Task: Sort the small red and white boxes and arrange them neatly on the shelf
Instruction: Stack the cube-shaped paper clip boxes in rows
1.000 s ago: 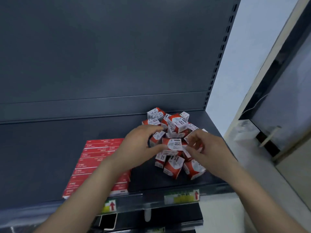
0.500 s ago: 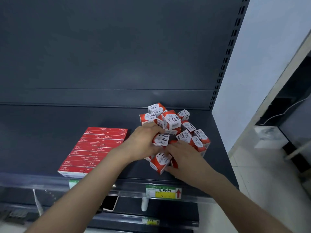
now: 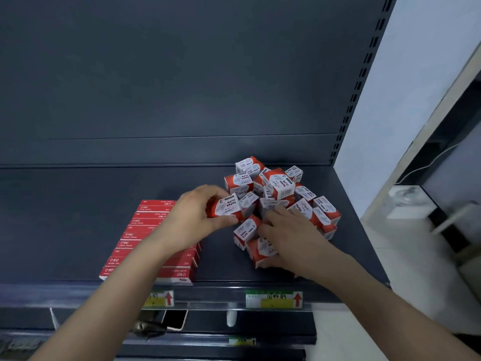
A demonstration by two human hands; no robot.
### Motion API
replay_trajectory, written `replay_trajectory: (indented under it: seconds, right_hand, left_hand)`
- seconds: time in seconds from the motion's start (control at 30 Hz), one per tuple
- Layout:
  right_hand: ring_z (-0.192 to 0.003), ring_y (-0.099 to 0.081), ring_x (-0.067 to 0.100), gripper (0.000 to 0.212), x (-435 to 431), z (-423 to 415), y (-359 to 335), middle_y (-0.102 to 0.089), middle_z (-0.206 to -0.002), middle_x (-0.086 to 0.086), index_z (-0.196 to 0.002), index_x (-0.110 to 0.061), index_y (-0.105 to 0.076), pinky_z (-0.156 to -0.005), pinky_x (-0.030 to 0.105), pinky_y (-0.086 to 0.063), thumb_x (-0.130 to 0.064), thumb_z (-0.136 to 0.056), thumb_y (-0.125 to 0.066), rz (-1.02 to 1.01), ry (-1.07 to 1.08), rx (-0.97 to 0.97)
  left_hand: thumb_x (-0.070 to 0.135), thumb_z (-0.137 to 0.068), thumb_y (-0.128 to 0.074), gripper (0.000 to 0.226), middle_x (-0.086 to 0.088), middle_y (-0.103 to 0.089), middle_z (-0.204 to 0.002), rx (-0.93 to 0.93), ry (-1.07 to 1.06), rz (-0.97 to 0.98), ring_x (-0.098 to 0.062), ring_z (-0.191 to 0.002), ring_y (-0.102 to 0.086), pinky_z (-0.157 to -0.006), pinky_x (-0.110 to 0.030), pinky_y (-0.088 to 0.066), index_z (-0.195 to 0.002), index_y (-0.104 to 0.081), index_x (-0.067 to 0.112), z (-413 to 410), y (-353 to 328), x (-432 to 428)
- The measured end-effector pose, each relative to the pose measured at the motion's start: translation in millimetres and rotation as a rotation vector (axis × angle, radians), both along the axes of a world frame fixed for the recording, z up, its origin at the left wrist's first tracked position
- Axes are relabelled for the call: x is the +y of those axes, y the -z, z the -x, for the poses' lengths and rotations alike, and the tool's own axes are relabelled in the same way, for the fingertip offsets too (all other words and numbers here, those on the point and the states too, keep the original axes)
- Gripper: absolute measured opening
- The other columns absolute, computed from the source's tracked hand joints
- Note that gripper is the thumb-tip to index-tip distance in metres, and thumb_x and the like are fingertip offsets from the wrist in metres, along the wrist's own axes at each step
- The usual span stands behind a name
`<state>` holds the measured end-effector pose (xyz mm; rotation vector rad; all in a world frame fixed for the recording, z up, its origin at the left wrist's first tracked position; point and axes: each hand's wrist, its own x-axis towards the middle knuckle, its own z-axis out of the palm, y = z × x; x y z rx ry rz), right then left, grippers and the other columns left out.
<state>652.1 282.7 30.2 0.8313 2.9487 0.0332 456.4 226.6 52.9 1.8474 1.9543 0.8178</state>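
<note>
Dozens of small red-and-white cardboard boxes (image 3: 279, 201) are lying heaped on the dark metal shelf (image 3: 78, 217). Left hand (image 3: 192, 220) is pinching one box (image 3: 226, 207); right hand (image 3: 289, 235) is clamping another, which next needs lining up.

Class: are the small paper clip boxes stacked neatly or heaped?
Heaped: the paper clip boxes lie tilted at mixed angles, piled on the shelf.

A dark grey metal back panel (image 3: 182, 74) is seen, edged by a slotted upright (image 3: 364, 74). To the right, a pale wall (image 3: 406, 61) and light floor (image 3: 406, 256) are shown.
</note>
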Motion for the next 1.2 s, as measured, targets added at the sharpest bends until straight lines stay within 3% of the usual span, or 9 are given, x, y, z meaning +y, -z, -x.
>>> replay_trajectory:
  seconds: [0.2, 0.33, 0.43, 0.5, 0.73, 0.83, 0.93, 1.07, 1.2]
  right_hand:
    - [-0.113, -0.042, 0.018, 0.057, -18.9, 10.1, 2.0, -0.054, -0.124, -0.001, -0.121, -0.02, -0.049, -0.093, 0.031, -0.028, -0.058, -0.08, -0.057, 0.154, 0.022, 0.088]
    - [-0.11, -0.043, 0.009, 0.054, -30.5, -13.4, 1.3, -0.052, -0.119, -0.012, -0.119, -0.031, -0.048, -0.092, 0.023, -0.03, -0.063, -0.076, -0.057, 0.234, 0.2, 0.295]
    - [-0.103, -0.049, 0.008, 0.048, -34.9, -45.5, 3.1, -0.052, -0.112, -0.01, -0.108, -0.027, -0.048, -0.083, 0.017, -0.036, -0.06, -0.075, -0.059, 0.223, 0.449, 0.466]
    - [-0.108, -0.051, 0.009, 0.054, -37.2, -56.7, 8.9, -0.052, -0.117, -0.009, -0.112, -0.026, -0.044, -0.084, 0.017, -0.04, -0.06, -0.074, -0.061, 0.233, 0.543, 0.471]
    - [-0.118, -0.048, 0.008, 0.067, -33.0, -62.4, 18.7, -0.049, -0.129, -0.01, -0.123, -0.028, -0.038, -0.091, 0.021, -0.044, -0.064, -0.071, -0.061, 0.24, 0.588, 0.432]
    - [-0.121, -0.049, 0.008, 0.072, -31.5, -65.8, 18.6, -0.047, -0.132, -0.012, -0.127, -0.031, -0.035, -0.095, 0.023, -0.044, -0.063, -0.069, -0.062, 0.353, 0.573, 0.393]
    - [-0.117, -0.052, 0.008, 0.068, -31.9, -65.4, 18.5, -0.05, -0.13, -0.013, -0.126, -0.032, -0.036, -0.094, 0.023, -0.045, -0.058, -0.071, -0.066, 0.44, 0.552, 0.358]
    - [-0.116, -0.05, 0.007, 0.059, -34.4, -59.9, 19.0, -0.05, -0.129, -0.012, -0.13, -0.033, -0.038, -0.092, 0.021, -0.044, -0.054, -0.08, -0.059, 0.374, 0.486, 0.284]
    - [-0.119, -0.047, 0.006, 0.055, -30.6, -60.2, 17.2, -0.047, -0.13, -0.012, -0.13, -0.033, -0.04, -0.093, 0.021, -0.044, -0.05, -0.081, -0.06, 0.455, 0.44, 0.244]
  left_hand:
    - [0.028, -0.07, -0.079, 0.033, 0.015, -0.068, -0.089, -0.067, 0.064, 0.031, -0.003, -0.084, -0.061, -0.07, -0.02, -0.049, -0.098, -0.064, 0.022, -1.2, -5.4, -18.1]
    - [0.034, -0.068, -0.08, 0.035, 0.023, -0.063, -0.084, -0.027, 0.128, 0.061, 0.007, -0.078, -0.058, -0.063, -0.007, -0.041, -0.096, -0.062, 0.027, -17.4, -1.8, -26.2]
    - [0.043, -0.07, -0.076, 0.044, 0.018, -0.064, -0.102, 0.063, 0.166, 0.099, 0.001, -0.088, -0.058, -0.074, -0.012, -0.043, -0.108, -0.061, 0.026, -32.1, 6.9, -27.2]
    - [0.043, -0.072, -0.075, 0.051, 0.013, -0.062, -0.114, 0.094, 0.166, 0.126, -0.004, -0.101, -0.058, -0.084, -0.017, -0.046, -0.117, -0.059, 0.024, -39.3, 12.1, -27.0]
    - [0.043, -0.077, -0.071, 0.061, 0.012, -0.055, -0.13, 0.213, 0.187, 0.168, -0.007, -0.116, -0.053, -0.091, -0.018, -0.042, -0.131, -0.047, 0.029, -50.5, 19.4, -27.9]
    - [0.037, -0.077, -0.072, 0.065, 0.011, -0.057, -0.127, 0.239, 0.195, 0.232, -0.009, -0.111, -0.056, -0.088, -0.025, -0.048, -0.133, -0.04, 0.032, -50.6, 20.0, -29.1]
    - [0.03, -0.078, -0.072, 0.058, 0.005, -0.064, -0.114, 0.265, 0.206, 0.273, -0.011, -0.094, -0.062, -0.075, -0.025, -0.052, -0.127, -0.041, 0.028, -49.9, 21.2, -29.3]
    - [0.026, -0.076, -0.074, 0.057, 0.004, -0.065, -0.106, 0.237, 0.225, 0.304, -0.004, -0.076, -0.053, -0.062, -0.015, -0.045, -0.123, -0.044, 0.025, -48.3, 22.2, -26.2]
    - [0.027, -0.075, -0.076, 0.052, 0.006, -0.063, -0.108, 0.218, 0.281, 0.329, -0.002, -0.073, -0.047, -0.058, -0.006, -0.036, -0.117, -0.046, 0.027, -48.0, 26.4, -25.5]
